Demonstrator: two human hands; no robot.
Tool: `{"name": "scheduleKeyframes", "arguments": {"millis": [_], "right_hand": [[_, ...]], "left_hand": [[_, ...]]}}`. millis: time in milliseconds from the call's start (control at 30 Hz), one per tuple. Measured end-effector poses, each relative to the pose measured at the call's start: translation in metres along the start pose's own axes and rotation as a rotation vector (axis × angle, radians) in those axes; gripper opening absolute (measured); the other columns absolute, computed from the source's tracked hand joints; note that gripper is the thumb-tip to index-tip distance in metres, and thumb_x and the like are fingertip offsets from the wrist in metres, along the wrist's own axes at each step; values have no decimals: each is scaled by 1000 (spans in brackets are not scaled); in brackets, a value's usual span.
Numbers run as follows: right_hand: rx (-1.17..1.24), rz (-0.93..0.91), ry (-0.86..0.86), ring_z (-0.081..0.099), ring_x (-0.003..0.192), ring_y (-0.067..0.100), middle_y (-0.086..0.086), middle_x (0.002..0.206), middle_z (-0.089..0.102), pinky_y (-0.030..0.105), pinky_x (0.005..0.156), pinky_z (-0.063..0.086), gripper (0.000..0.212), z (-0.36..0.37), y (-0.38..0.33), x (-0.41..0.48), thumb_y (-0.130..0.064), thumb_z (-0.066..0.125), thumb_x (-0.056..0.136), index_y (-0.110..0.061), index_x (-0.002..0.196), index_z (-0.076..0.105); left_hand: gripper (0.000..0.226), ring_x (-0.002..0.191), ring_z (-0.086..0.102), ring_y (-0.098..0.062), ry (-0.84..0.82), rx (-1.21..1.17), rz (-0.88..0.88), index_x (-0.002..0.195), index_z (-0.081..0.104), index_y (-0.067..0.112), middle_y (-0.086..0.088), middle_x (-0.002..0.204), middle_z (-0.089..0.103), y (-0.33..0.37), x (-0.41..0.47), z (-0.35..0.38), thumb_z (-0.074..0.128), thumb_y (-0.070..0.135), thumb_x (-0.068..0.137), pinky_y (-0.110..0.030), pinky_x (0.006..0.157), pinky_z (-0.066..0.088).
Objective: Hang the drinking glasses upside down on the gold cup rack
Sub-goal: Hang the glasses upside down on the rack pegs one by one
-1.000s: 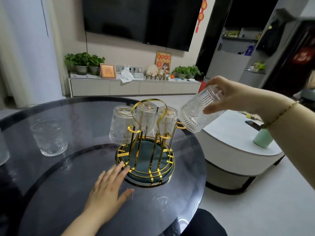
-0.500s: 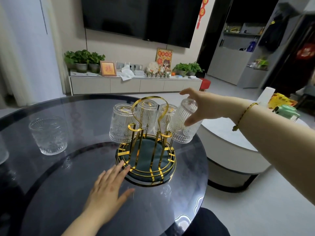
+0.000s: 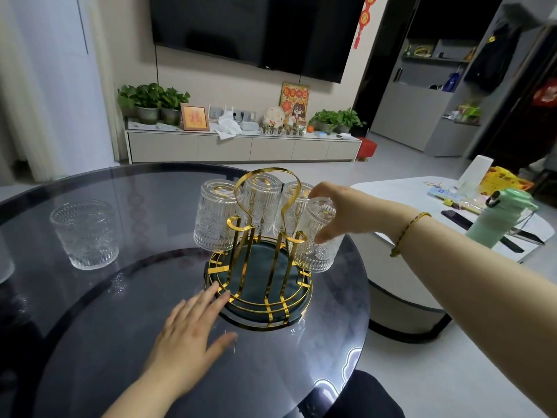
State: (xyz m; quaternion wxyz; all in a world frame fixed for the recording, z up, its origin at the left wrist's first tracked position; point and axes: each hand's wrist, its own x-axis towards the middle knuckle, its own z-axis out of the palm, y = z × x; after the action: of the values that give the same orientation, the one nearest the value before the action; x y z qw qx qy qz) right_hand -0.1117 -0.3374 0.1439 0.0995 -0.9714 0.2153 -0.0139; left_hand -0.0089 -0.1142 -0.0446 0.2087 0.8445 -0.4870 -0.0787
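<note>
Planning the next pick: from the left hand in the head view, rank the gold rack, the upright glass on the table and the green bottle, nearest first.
1. Gold rack: touching the left hand's fingertips.
2. Upright glass: far left on the table.
3. Green bottle: far right, on the white table.

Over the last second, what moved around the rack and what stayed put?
The right hand carried its glass down and left from beside the gold rack onto a rack arm, tipping it upside down, still gripping it. The left hand, the three hung glasses and the upright glass stayed.

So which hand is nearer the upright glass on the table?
Left. The left hand lies flat by the rack, right of the upright glass; the right hand is beyond the rack.
</note>
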Motion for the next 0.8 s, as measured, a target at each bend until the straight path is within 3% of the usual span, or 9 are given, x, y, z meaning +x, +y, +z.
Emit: {"name": "scheduleKeyframes", "arguments": {"millis": [233,733,800], "right_hand": [[-2,-6,-22,39,121,28,10,138,39,35,101,33,77,9,3,4,-25,75,62,-15,126,34],[4,27,-21,34,123,29,11,137,35,40,104,31,79,10,6,2,-31,73,64,-18,129,30],[12,31,-4,32,123,28,10,138,35,41,104,30,80,9,7,0,-33,73,63,-19,129,30]], "left_hand": [[98,139,-4,-8,19,-5,12,124,-16,42,17,141,-17,-2,2,2,-27,84,36,-27,107,-9],[94,125,-13,1,35,-13,8,119,-22,43,19,136,-23,-4,2,4,-26,85,36,-26,105,-11],[86,126,-13,0,39,-14,12,119,-22,43,18,138,-21,-3,3,4,-19,85,45,-26,105,-11]]}}
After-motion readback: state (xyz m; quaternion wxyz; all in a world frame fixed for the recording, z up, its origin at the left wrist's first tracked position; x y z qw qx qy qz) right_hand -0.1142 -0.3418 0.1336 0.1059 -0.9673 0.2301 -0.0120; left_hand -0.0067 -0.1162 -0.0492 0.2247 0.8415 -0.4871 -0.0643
